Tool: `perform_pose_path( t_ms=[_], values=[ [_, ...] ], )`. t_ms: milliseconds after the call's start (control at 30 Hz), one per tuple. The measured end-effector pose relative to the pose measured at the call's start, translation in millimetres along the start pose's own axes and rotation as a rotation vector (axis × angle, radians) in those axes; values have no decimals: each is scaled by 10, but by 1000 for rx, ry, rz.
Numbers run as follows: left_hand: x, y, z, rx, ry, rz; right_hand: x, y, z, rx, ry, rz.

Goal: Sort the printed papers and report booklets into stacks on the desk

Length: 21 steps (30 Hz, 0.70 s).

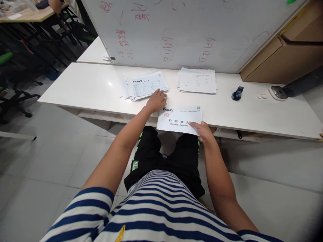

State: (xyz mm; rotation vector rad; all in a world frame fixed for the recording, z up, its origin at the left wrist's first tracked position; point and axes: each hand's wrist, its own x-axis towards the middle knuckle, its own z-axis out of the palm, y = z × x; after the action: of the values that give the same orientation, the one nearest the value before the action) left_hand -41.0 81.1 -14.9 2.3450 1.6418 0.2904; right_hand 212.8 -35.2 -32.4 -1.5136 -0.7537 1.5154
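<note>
My right hand (205,132) grips the lower right corner of a white testing report (180,117), thumb on top. Its cover carries a PONY logo, a red stamp and a small code. The report hangs partly over the desk's front edge, above my lap. My left hand (156,100) is at the lower right corner of a loose stack of printed sheets (147,85), its fingers stretched out; whether they press on the paper I cannot tell. The thumb side lies close to the report's upper left corner. A neater paper stack (196,80) rests to the right.
The white desk (96,85) backs onto a whiteboard (186,33) with red writing. On its right side lie a dark blue strap-like item (237,93), a small white item (261,96) and a rounded device (278,92). Cardboard boxes (280,60) stand behind. Chairs and another person are far left.
</note>
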Motion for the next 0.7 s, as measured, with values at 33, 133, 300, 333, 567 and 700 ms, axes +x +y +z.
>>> perform_pose_path(
  t_ms=[33,133,300,333,567,700],
  values=[
    [1,-2,10,3,4,2,11,9,-5,4,-2,-2],
    [16,-7,50,27,10,5,56,38,-25,14,-2,7],
    [78,1,76,108,-35,36,102,55,-50,19,-25,-1],
    [87,-1,75,107,-49,44,97,49,-50,10,-21,-1],
    [29,-41,78,29,49,7,31,24,2,-19,2,2],
    [21,-41,-17,-103,133,-3,-51,69,7,-87,81,-104]
  ],
)
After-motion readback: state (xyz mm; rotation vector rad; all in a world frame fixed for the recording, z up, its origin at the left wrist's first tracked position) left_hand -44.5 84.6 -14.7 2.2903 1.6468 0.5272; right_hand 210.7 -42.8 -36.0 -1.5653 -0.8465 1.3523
